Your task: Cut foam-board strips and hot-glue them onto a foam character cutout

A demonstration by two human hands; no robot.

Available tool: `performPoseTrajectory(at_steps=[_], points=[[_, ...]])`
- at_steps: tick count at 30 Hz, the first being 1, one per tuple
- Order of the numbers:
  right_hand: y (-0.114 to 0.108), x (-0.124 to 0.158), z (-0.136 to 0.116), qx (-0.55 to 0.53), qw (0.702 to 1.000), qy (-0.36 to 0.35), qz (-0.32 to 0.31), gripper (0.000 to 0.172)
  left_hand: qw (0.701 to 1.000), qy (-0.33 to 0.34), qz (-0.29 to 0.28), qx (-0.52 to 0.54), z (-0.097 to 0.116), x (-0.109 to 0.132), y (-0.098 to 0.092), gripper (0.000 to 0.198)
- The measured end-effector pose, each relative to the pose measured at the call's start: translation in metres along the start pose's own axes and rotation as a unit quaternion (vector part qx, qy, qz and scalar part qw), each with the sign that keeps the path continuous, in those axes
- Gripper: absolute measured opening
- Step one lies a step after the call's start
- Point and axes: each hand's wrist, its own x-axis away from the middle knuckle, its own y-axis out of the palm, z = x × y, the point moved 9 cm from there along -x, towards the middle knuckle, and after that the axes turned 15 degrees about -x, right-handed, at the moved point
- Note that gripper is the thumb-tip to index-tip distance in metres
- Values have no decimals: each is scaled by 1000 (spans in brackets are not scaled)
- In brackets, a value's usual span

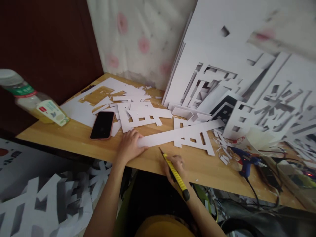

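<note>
My left hand (132, 144) grips the near end of a long white foam board strip (163, 137), thumb along its lower edge. The strip slants to the right, its far part lying over a cut-out white board piece (194, 140). In my right hand (176, 168) is a yellow and black utility knife (175, 174), its blade pointing up and left, just below the strip and apart from it. Another cut-out board piece (138, 118) lies beyond my left hand. A dark-screened phone (102, 125) rests to its left.
A plastic bottle (29, 98) and a small carton (53, 113) stand at the table's left. Large white boards (209, 49) lean at the back right. A blue glue gun (245, 163) with a cord sits at right, beside scraps (223, 149). Cut-out pieces (46, 204) lie below left.
</note>
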Motion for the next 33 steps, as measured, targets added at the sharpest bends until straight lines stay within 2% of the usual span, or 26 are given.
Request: performPoseTrajectory(at_steps=[3, 5, 7, 9, 12, 16, 19, 22, 24, 26, 28, 31, 33], points=[[-40, 9, 30, 86, 993, 65, -39, 50, 1000, 2, 19, 14, 1, 1, -5, 36], [-78, 18, 55, 133, 984, 112, -43, 52, 1000, 0, 21, 23, 1, 1, -6, 34], [-115, 28, 75, 172, 977, 125, -26, 53, 999, -3, 19, 35, 1, 2, -5, 32], [-144, 38, 89, 222, 968, 119, 6, 47, 999, -8, 19, 43, 1, 2, -6, 31], [-163, 53, 105, 272, 952, 130, 49, 33, 1000, -3, 15, 23, 3, 2, -5, 32], [-166, 66, 114, 267, 950, 139, 80, 30, 999, 5, 14, -43, 7, 3, -4, 43], [-173, 64, 110, 258, 953, 130, 93, 29, 997, 3, 28, -69, 6, 2, -4, 40], [-187, 45, 90, 267, 948, 99, 139, 25, 997, 6, 57, -45, 6, 5, -9, 35], [-188, 22, 72, 260, 950, 64, 161, 23, 997, -2, 79, -24, 6, 9, -20, 35], [-171, -8, 56, 243, 962, 24, 121, 25, 995, -13, 98, -12, 9, 16, -36, 37], [-144, -35, 43, 234, 970, -7, 63, 31, 993, -17, 117, -9, 16, 26, -58, 39], [-109, -62, 38, 255, 967, 3, 2, 52, 989, -2, 145, -11, 34, 41, -96, 41], [-94, -71, 40, 262, 965, 21, -24, 61, 987, 8, 162, -17, 47, 50, -120, 43]])
